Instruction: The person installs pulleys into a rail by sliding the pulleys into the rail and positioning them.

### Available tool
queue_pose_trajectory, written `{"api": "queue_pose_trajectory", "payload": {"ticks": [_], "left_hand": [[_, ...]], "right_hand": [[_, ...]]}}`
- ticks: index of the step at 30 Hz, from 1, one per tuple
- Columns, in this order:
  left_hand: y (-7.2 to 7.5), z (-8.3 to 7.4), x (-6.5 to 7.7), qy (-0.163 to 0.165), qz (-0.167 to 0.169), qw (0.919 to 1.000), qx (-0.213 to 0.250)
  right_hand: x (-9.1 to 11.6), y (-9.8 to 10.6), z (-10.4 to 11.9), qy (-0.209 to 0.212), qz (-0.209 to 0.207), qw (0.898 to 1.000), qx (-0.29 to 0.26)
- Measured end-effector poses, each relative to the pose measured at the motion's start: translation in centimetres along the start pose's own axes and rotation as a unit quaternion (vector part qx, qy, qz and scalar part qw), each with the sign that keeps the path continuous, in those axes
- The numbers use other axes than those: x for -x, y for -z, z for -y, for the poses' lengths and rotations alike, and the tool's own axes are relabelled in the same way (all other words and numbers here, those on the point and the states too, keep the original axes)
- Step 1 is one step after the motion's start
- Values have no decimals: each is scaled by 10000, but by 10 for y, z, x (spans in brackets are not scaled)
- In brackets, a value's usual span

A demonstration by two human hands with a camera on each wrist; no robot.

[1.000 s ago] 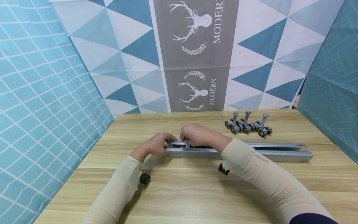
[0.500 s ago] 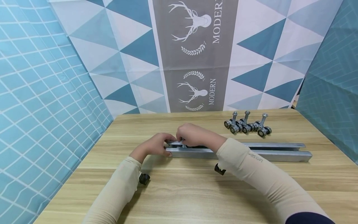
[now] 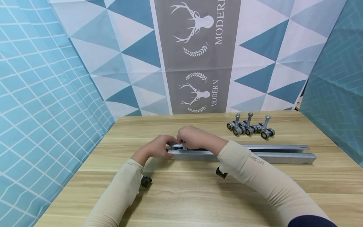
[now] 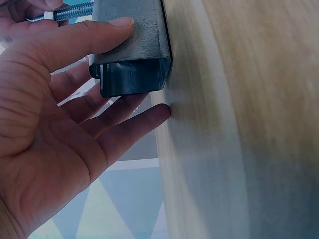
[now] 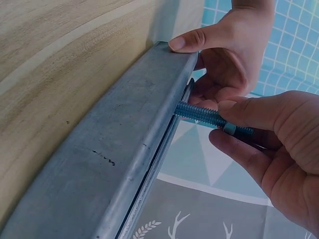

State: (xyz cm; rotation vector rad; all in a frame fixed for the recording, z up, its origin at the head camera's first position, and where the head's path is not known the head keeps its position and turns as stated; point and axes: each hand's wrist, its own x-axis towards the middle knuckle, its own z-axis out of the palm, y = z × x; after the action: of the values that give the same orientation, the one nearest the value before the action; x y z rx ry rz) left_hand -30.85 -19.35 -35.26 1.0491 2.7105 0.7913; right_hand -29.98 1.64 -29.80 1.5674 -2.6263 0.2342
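A long galvanised metal track [image 3: 283,157] lies across the table with its slot facing up. My left hand [image 3: 154,147] holds its left end, thumb [image 4: 112,37] on the near wall and fingers round the far side. Through the slot sticks a threaded bolt [image 5: 197,113] with a nut [image 5: 229,128] on it. My right hand [image 3: 195,137] pinches that bolt between thumb and fingertips at the nut, close to the left hand. Whatever the bolt is fixed to inside the track is hidden by the walls. In the left wrist view the track's end opening [image 4: 132,77] shows dark.
Three roller trolleys with upright bolts, one at the right [image 3: 266,128], stand behind the track on the wood-grain table [image 3: 181,195]. A patterned cloth [image 3: 198,63] hangs at the back, and a blue checked one [image 3: 51,94] on the left.
My right hand has slid left along the track with the bolt, nearer to the left hand. The left hand stays on the track's end.
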Motion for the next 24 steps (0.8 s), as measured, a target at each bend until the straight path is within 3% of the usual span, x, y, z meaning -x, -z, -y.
{"api": "queue_pose_trajectory", "payload": {"ticks": [10,24], "left_hand": [[1,-1,-1,17,10,10000,-44],[-1,-7,-5,-77,69,9989,-454]], "right_hand": [[4,0,-2,108,-148,9998,-24],[28,20,-11,187,-854,9957,-291]]}}
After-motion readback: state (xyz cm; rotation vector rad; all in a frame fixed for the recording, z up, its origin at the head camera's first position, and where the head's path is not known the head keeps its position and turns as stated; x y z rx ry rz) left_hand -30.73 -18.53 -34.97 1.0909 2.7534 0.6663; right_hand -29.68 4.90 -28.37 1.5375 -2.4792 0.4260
